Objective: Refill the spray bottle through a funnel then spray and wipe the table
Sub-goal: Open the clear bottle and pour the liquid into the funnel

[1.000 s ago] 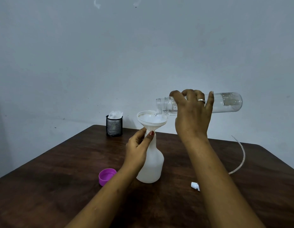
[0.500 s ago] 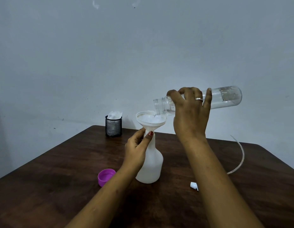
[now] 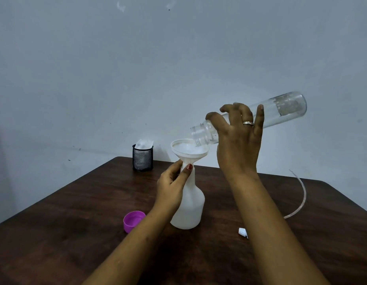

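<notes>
Nearest you, both forearms reach in over the front of the dark wooden worktop (image 3: pixel 55 233), and the wood between and beside them lies bare. Just right of your right forearm, a small white sprayer nozzle piece (image 3: pixel 242 232) lies on the surface, and a thin clear dip tube (image 3: pixel 301 199) curves up and back from behind that arm toward the worktop's right edge. On the other side, a purple cap (image 3: pixel 133 221) sits open side up, just beside your left forearm.

A little further in, the white spray bottle (image 3: pixel 188 210) stands upright near the middle of the worktop, well clear of every edge. Your left hand (image 3: pixel 172 189) has its fingers (image 3: pixel 187 169) closed around the bottle's neck, pinching right where the stem of the white funnel (image 3: pixel 188 150) enters it (the funnel sits upright in the opening).

Above that, your right hand (image 3: pixel 238 145) grips a clear plastic bottle (image 3: pixel 281 112) around its shoulder, fingers wrapped over the top. The bottle is tilted with its base high to the right and its open mouth down, just over the funnel's right rim.

Furthest back, a black mesh cup (image 3: pixel 142 159) holding something white stands close to the worktop's far edge, left of the funnel, with a plain wall (image 3: pixel 178 58) behind.
</notes>
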The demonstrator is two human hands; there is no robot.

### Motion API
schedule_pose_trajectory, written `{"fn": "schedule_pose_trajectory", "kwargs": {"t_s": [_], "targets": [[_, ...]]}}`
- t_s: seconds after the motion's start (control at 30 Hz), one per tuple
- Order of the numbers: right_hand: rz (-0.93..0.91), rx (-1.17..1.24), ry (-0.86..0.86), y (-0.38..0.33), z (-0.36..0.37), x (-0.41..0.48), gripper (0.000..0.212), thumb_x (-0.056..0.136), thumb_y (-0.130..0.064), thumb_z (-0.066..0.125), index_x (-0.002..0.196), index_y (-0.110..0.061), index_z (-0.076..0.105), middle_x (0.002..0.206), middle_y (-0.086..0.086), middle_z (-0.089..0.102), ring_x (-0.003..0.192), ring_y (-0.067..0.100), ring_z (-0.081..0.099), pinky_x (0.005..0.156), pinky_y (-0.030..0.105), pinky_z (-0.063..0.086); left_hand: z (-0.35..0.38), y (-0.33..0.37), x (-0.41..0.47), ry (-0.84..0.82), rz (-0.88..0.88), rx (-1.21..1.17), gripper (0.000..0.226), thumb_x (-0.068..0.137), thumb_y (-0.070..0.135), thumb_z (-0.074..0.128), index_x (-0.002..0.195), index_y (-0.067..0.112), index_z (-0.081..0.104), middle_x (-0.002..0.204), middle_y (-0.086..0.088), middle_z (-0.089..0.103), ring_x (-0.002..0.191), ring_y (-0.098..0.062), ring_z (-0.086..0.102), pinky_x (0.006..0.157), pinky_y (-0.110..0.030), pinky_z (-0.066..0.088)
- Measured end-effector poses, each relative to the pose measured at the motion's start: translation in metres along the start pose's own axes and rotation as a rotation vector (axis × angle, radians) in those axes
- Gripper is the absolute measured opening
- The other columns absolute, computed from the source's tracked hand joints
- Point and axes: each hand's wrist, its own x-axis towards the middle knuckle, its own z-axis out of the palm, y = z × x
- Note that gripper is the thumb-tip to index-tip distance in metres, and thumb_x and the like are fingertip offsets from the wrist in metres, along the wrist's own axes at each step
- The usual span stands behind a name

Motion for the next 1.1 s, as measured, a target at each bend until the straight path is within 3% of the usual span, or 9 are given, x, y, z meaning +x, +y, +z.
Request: {"fn": "schedule_pose_trajectory", "kwargs": {"t_s": [0.13,0.27,0.37,0.53,0.7,0.83,0.97,1.1], "targets": [[-0.04,0.015,0.06,-0.001,0.004,0.0,0.045,0.08,-0.009,0.031,0.097,-0.028,0.068,0.114,0.002,0.064,0.12,0.027,0.053,0.116,0.039,0.004,0.0,0.002,-0.001,0.0,-0.001,0.002,0.014,0.09,0.022,0.059,0.094,0.033,0.067,0.092,0.016,0.072,0.091,0.004,0.065,0.074,-0.008,0.047],[-0.111,0.032,0.043,0.0,0.007,0.0,0.037,0.078,-0.003,0.048,0.097,-0.028,0.068,0.119,0.001,0.063,0.123,0.029,0.051,0.117,0.038,-0.001,0.0,0.002,0.0,-0.001,-0.014,0.0,0.015,0.09,0.025,0.058,0.102,0.028,0.066,0.097,0.015,0.07,0.094,0.003,0.064,0.073,-0.006,0.047],[-0.145,0.038,0.029,0.0,0.006,0.0,0.034,0.078,-0.004,0.052,0.096,-0.029,0.068,0.12,0.0,0.063,0.124,0.029,0.05,0.117,0.038,0.001,0.0,0.002,0.0,-0.005,-0.006,0.003,0.013,0.091,0.024,0.058,0.098,0.03,0.067,0.095,0.014,0.071,0.092,0.004,0.064,0.073,-0.008,0.047],[-0.17,0.041,-0.029,-0.001,0.006,0.001,0.041,0.067,0.002,0.074,0.095,-0.027,0.068,0.122,0.002,0.063,0.125,0.029,0.048,0.117,0.039,0.002,0.0,0.001,0.0,-0.008,-0.002,0.018,0.028,0.09,0.026,0.057,0.115,0.017,0.065,0.106,0.007,0.069,0.101,-0.001,0.063,0.077,-0.008,0.048],[-0.159,0.027,-0.043,-0.001,0.006,0.0,0.041,0.067,0.002,0.076,0.094,-0.027,0.068,0.125,0.002,0.061,0.126,0.03,0.048,0.117,0.04,0.006,0.0,0.004,-0.001,-0.008,-0.018,0.02,0.016,0.09,0.026,0.057,0.104,0.029,0.064,0.096,0.02,0.067,0.091,0.011,0.062,0.072,-0.003,0.045],[-0.109,0.024,-0.072,-0.001,0.006,0.0,0.037,0.072,0.001,0.07,0.096,-0.027,0.069,0.121,0.003,0.063,0.127,0.031,0.048,0.116,0.041,0.001,0.001,0.004,-0.001,-0.002,-0.013,0.011,0.013,0.091,0.022,0.058,0.102,0.028,0.063,0.094,0.022,0.066,0.089,0.011,0.061,0.073,-0.003,0.045],[-0.012,0.009,-0.118,-0.001,0.002,-0.002,0.044,0.075,0.006,0.059,0.105,-0.027,0.066,0.121,0.003,0.061,0.129,0.03,0.043,0.116,0.045,-0.002,0.001,0.005,-0.001,-0.006,-0.004,0.032,0.02,0.091,0.019,0.057,0.088,0.039,0.06,0.076,0.034,0.067,0.083,0.019,0.06,0.069,-0.001,0.043],[0.237,0.074,-0.42,0.006,-0.015,0.007,0.064,0.078,0.005,0.049,0.128,-0.035,0.047,0.127,0.001,0.052,0.132,0.031,0.035,0.115,0.056,-0.001,-0.002,0.005,-0.002,-0.026,-0.046,0.038,0.021,0.091,0.027,0.058,0.111,0.027,0.063,0.1,0.018,0.068,0.102,0.002,0.06,0.079,-0.007,0.044]]}}
